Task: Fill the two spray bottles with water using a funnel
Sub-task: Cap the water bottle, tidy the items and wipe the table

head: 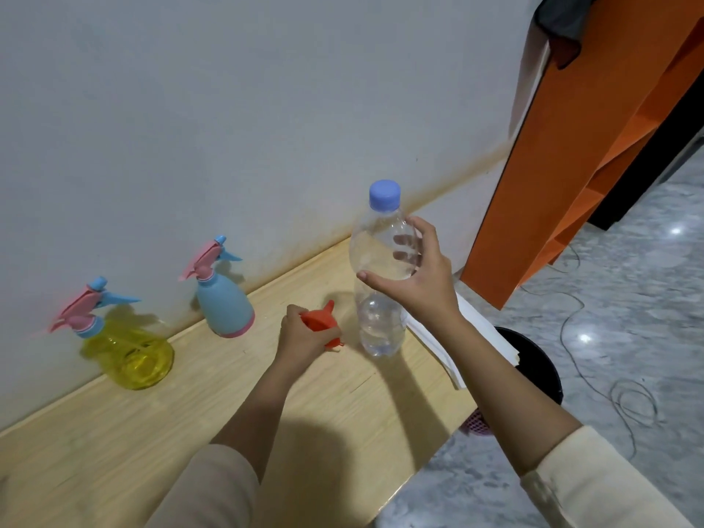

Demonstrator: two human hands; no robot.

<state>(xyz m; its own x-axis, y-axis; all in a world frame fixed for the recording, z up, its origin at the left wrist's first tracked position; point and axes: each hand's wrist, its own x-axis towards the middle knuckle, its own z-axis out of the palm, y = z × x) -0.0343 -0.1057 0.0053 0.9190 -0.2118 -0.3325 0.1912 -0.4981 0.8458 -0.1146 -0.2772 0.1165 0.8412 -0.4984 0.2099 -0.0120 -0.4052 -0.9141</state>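
Observation:
Two spray bottles stand by the wall on the wooden table [114, 424]: a yellow see-through one [131, 356] at the left and a pale blue one [224, 304] to its right, both with pink and blue trigger heads screwed on. My left hand [301, 337] grips a small orange funnel [322, 318] lying on the table. A clear water bottle [381, 276] with a blue cap stands upright to the right of the funnel. My right hand [415, 272] wraps around its upper body, thumb in front and fingers behind.
White sheets of paper [480, 337] lie at the table's right edge. A black bin [533, 360] stands on the grey floor below it, beside a pink basket [476, 424]. An orange shelf unit [571, 165] leans at the right. Thin cables [594, 375] trail over the floor.

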